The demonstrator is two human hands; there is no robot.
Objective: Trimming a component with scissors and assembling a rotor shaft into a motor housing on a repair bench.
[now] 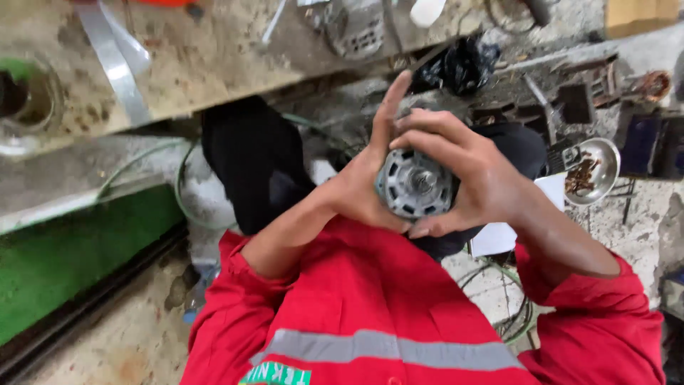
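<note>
The fingers [434, 132] of the right hand [470, 175] curl over the top and far side of a small motor [415, 183], pressed close together, with the thumb hooked under its lower edge. The left hand [367, 182] cups the motor from the other side; its index finger sticks straight up, away from the housing, while the palm and thumb brace the body. Both hands close on the motor and hold it in the air above the lap, in front of the red jacket [370, 306], with the ribbed round end plate and its centre shaft turned toward the camera.

The step in hand looks like turning or inspecting the motor, perhaps seating or loosening the end plate by hand; which of these it is cannot be told. A next move would call for a firm two-handed hold so the housing does not slip, and for keeping the shaft end in view.

To the right a metal bowl [595, 171] of rusty small parts sits on the cluttered floor, well apart from the hands. A stained stone bench [199, 64] runs across the top left, and green hose [142, 160] loops below it.
</note>
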